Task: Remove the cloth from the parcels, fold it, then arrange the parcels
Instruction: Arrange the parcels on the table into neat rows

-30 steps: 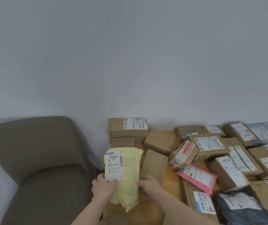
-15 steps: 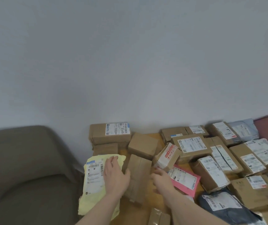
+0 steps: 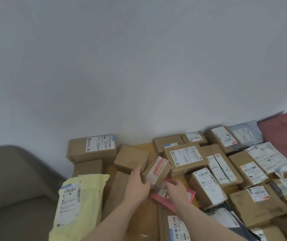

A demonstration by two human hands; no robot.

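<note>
Gripping the small box with red tape from both sides, the left hand curls round its near left end while the right hand closes on its lower right corner, though how firmly the right fingers hold is hard to tell through the blur. No cloth shows among the parcels; a reddish bundle at two o'clock by the wall may be it, but that is a guess.

From the head view, the box sits tilted, its far end leaning on the labelled carton at one o'clock and its near end over the pink mailer. Lifting it carelessly could drag the mailer along or knock the plain box at eleven o'clock, which lies just beside the left fingers. The yellow bag at eight o'clock overhangs the table's left edge above the chair; a nudge from the left forearm could tip it off. At three o'clock the parcels lie crowded and overlapping, so setting anything down there risks a slide.
</note>
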